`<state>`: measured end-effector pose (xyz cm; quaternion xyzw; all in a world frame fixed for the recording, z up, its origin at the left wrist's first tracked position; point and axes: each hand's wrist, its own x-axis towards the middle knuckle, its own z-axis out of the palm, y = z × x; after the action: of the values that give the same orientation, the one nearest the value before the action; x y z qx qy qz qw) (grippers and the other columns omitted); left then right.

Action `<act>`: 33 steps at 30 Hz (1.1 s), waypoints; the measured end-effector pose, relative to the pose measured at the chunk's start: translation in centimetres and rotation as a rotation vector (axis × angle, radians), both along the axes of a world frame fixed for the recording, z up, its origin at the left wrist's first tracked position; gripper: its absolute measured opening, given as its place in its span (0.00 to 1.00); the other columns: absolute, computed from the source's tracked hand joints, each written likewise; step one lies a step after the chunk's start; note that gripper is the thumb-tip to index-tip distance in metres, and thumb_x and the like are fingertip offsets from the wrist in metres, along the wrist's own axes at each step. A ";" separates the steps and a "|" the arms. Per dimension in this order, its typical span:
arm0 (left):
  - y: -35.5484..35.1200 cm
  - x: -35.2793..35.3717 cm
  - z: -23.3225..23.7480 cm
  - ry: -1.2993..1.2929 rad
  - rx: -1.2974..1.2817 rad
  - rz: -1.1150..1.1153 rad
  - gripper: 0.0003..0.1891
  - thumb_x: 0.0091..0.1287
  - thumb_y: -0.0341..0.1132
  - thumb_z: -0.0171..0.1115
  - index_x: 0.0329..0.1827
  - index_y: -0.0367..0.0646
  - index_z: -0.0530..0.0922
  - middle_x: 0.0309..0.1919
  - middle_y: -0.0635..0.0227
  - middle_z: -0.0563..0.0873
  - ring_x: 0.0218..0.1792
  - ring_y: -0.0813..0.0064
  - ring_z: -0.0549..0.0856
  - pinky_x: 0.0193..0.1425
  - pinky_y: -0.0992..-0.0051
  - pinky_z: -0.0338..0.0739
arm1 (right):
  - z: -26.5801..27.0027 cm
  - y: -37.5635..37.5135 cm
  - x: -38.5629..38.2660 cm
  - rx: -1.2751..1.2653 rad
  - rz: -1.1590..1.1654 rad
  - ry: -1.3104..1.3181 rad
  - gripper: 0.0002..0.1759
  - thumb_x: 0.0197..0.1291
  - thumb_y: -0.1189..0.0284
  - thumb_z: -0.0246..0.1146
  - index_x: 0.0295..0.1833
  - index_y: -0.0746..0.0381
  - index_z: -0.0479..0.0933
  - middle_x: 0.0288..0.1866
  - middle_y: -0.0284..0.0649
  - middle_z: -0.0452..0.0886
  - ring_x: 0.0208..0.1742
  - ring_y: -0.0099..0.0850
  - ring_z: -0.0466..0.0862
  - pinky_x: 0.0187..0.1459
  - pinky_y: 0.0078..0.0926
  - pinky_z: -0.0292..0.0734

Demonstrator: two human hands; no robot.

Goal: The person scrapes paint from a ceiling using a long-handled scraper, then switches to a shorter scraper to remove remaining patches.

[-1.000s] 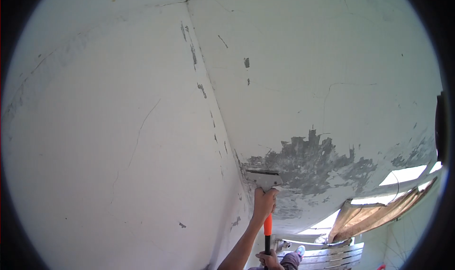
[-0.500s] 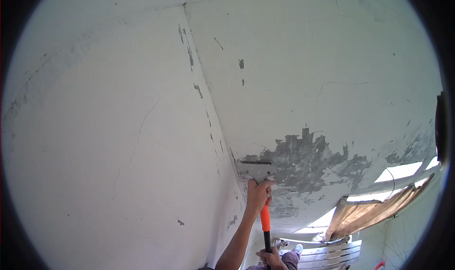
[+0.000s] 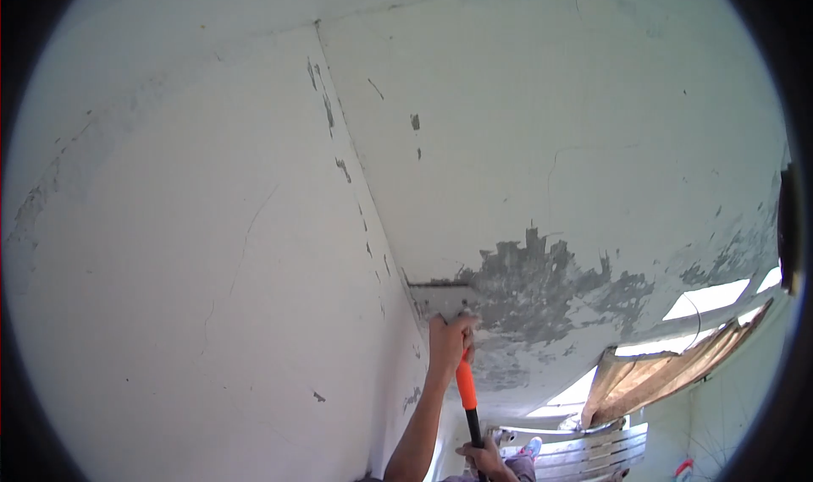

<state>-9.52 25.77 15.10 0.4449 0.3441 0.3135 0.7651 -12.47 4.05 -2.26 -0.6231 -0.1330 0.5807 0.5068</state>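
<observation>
A long-handled scraper (image 3: 441,299) has its wide flat blade against the wall, close to the corner where two walls meet. Around the top of its handle, just under the blade, my left hand (image 3: 450,344) is closed. The handle (image 3: 466,385) is orange in its upper part and black lower down. My right hand (image 3: 484,459) wraps round the black part near the bottom of the view. Right of the blade lies a grey patch (image 3: 529,283) where the white coating is off the wall. A narrow grey strip runs along the blade's upper edge.
The left wall (image 3: 229,245) carries thin cracks and small chips. At the lower right a brown cloth (image 3: 669,380) hangs by bright window openings (image 3: 707,300). Below stands a white slatted bench (image 3: 584,455), with a shoe (image 3: 532,446) near it. Something red (image 3: 683,468) lies further right.
The view has shifted slightly, so the wall marks sit further left. The scraper blade has edged a little up the wall. Both hands keep their hold on the handle.
</observation>
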 end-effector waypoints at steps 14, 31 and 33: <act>-0.9 0.2 -2.5 0.009 0.008 0.007 0.15 0.59 0.29 0.62 0.18 0.44 0.66 0.09 0.72 0.65 0.05 0.74 0.66 0.09 0.71 0.60 | -3.9 -1.5 -0.6 0.040 -0.052 0.122 0.17 0.55 0.74 0.71 0.20 0.60 0.71 0.14 0.30 0.68 0.12 0.21 0.66 0.16 0.24 0.58; -0.6 0.2 -2.3 -0.003 0.041 -0.014 0.16 0.58 0.32 0.65 0.20 0.44 0.65 0.11 0.71 0.65 0.04 0.71 0.66 0.09 0.68 0.62 | -3.6 -1.5 -1.3 0.025 -0.064 -0.003 0.14 0.54 0.72 0.70 0.21 0.60 0.74 0.15 0.28 0.69 0.13 0.20 0.66 0.17 0.24 0.56; -0.2 0.0 -0.5 0.021 0.026 -0.047 0.17 0.59 0.31 0.63 0.15 0.44 0.66 0.08 0.72 0.66 0.04 0.74 0.67 0.09 0.71 0.60 | -2.2 -0.7 -0.4 -0.031 -0.059 0.096 0.14 0.54 0.75 0.71 0.22 0.61 0.73 0.15 0.28 0.68 0.13 0.18 0.65 0.17 0.22 0.54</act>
<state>-9.56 25.53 14.61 0.4662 0.3374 0.2951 0.7628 -12.92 3.32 -4.41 -0.6060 -0.0811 0.5965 0.5200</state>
